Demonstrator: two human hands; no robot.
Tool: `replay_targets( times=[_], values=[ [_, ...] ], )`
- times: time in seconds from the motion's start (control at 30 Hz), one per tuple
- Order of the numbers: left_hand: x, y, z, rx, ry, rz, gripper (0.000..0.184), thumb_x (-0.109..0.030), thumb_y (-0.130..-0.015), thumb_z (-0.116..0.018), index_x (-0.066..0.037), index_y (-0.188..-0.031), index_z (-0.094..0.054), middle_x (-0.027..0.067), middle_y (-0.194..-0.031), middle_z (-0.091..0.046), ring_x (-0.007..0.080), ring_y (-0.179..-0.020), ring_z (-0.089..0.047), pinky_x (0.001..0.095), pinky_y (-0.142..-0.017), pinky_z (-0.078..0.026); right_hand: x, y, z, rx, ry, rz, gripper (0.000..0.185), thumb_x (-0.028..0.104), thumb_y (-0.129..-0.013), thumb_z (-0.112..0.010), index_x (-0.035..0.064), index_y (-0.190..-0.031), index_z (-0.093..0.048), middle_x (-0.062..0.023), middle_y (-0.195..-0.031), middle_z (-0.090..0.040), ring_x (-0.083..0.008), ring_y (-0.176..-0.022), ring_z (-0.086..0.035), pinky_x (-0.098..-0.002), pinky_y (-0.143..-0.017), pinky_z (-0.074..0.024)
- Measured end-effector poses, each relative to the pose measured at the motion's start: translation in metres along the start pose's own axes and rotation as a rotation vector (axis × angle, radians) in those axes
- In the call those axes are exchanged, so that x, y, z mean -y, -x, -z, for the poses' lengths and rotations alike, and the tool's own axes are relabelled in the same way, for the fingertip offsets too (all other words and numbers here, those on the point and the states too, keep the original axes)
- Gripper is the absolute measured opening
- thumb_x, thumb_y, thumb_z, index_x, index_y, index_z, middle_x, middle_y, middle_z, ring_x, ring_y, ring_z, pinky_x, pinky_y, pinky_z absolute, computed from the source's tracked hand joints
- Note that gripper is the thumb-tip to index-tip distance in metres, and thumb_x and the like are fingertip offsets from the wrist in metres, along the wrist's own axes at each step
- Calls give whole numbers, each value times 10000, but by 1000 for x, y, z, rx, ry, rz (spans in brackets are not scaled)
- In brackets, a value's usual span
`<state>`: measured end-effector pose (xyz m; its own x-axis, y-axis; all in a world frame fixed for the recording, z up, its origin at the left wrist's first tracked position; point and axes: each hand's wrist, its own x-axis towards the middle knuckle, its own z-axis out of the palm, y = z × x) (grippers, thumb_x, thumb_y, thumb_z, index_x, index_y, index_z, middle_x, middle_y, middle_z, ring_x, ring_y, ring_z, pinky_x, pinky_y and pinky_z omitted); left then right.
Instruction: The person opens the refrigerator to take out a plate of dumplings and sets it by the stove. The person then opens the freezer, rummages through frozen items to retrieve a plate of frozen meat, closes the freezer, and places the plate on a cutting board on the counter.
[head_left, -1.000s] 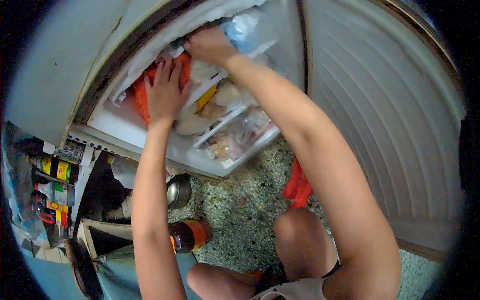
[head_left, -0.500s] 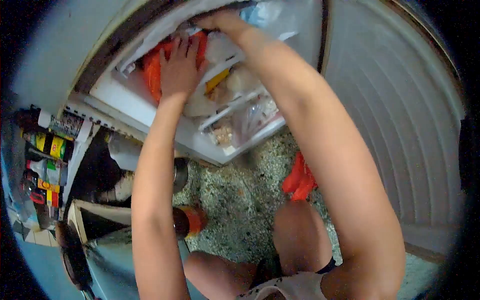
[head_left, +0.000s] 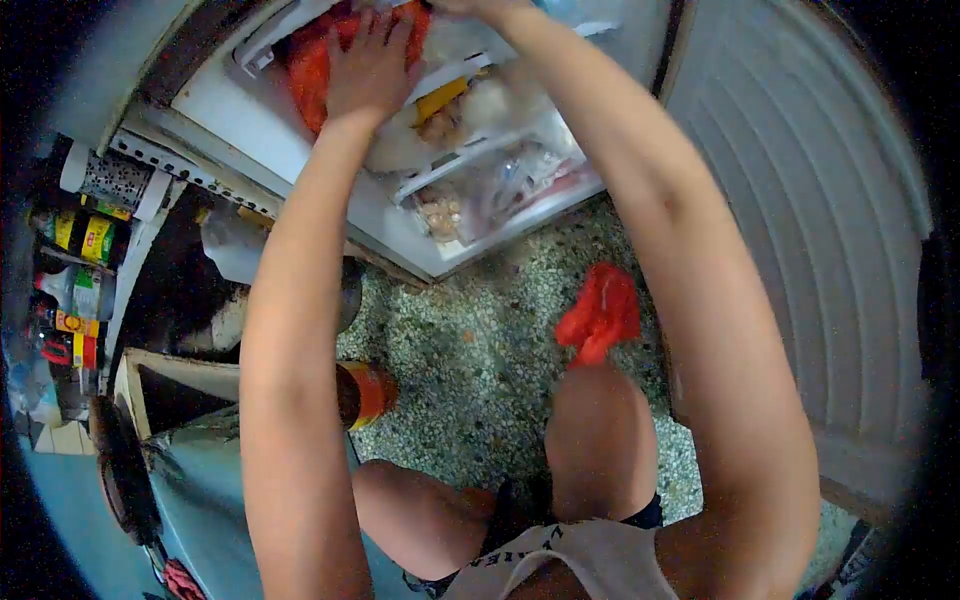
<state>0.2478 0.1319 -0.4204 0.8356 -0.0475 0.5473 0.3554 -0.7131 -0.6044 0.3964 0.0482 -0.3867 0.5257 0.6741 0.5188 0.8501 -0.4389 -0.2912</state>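
Observation:
My left hand (head_left: 370,72) lies with fingers spread on a red plastic bag (head_left: 308,72) in the upper level of an open freezer compartment. Its palm presses against the bag. My right hand (head_left: 485,8) reaches deeper at the top edge of the view, to the right of the bag. Its fingers are cut off by the frame, so what they touch is hidden. Below the bag, a lower level holds pale frosty packages and a yellow packet (head_left: 440,98). Clear plastic bags (head_left: 510,185) of food fill the lowest drawer.
The ribbed inner side of the freezer door (head_left: 800,230) swings open at the right. A crumpled red plastic bag (head_left: 600,310) lies on the speckled floor (head_left: 470,350). At the left are a blue-green surface (head_left: 215,510), an orange-labelled container (head_left: 370,393) and several bottles.
The view has tilted down, so the freezer and both hands sit higher in it. My left hand stays on the red bag. My right hand is now mostly out of frame.

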Motion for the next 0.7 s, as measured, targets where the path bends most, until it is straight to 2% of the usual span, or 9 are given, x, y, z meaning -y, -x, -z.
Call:
replay_targets(
  times=[0.03,0.1,0.13,0.17,0.23,0.5,0.57,0.63,0.7],
  values=[
    [-1,0,1,14,-4,0,589,-395,-800,-494,-166,-1306,-297,60,-1337,-330,235,-1246,-291,530,-981,-229,-8,10,-10,-101,17,54,578,453,-799,-457,-10,-1145,-467,-215,-1088,-525,-354,-1033,-480,-420,-920,-332],
    [2,-2,1,15,-11,18,588,-398,-800,-494,-164,-1303,-300,59,-1337,-328,234,-1247,-290,533,-979,-231,-11,89,-29,-739,-154,327,367,191,-728,-575,74,-1072,-526,-127,-1085,-528,-315,-1013,-470,-391,-870,-362],
    [2,1,-1,-25,60,18,573,-396,-801,-492,-162,-1294,-317,60,-1334,-334,233,-1242,-297,530,-982,-226,-16,127,-48,-788,-95,238,240,151,-741,-551,43,-954,-533,-116,-952,-535,-327,-865,-486,-394,-756,-387],
    [1,4,-2,-65,128,14,558,-394,-803,-489,-160,-1285,-335,61,-1330,-339,233,-1238,-305,528,-985,-220,-24,162,-68,-781,-117,301,229,159,-746,-554,24,-925,-513,-132,-904,-523,-326,-810,-476,-412,-727,-383],
    [3,5,-4,-95,169,2,538,-393,-802,-492,-154,-1267,-365,62,-1319,-355,235,-1233,-312,517,-991,-216,-38,216,-120,-364,-241,57,288,165,-741,-561,16,-979,-499,-144,-942,-518,-330,-851,-479,-410,-755,-382],
    [-16,66,35,-226,268,-106,431,-227,-722,-584,-107,-1124,-484,94,-1203,-450,243,-1135,-406,464,-964,-274,-18,155,-109,-621,-238,-38,473,275,-704,-625,13,-1068,-476,-170,-1004,-488,-341,-939,-463,-449,-814,-359],
    [-30,91,28,-72,506,-257,467,-150,-670,-620,-77,-1110,-479,113,-1161,-470,253,-1098,-432,436,-941,-308,-14,141,-105,-650,-114,-38,605,339,-670,-655,-2,-1121,-438,-182,-1106,-449,-361,-1022,-419,-447,-847,-350],
    [-46,105,16,-22,510,-198,516,-140,-660,-630,-68,-1138,-451,119,-1159,-469,260,-1100,-430,429,-931,-320,-19,134,-115,-669,-145,-90,654,350,-631,-689,-18,-1104,-427,-183,-1157,-420,-379,-1056,-394,-432,-864,-349],
    [-52,111,3,26,516,-131,566,-129,-649,-641,-59,-1167,-424,125,-1156,-469,266,-1103,-429,422,-921,-332,-32,126,-122,-796,-429,-284,770,331,-568,-740,-32,-1140,-374,-182,-1128,-437,-357,-1070,-375,-419,-902,-333]
  ],
)
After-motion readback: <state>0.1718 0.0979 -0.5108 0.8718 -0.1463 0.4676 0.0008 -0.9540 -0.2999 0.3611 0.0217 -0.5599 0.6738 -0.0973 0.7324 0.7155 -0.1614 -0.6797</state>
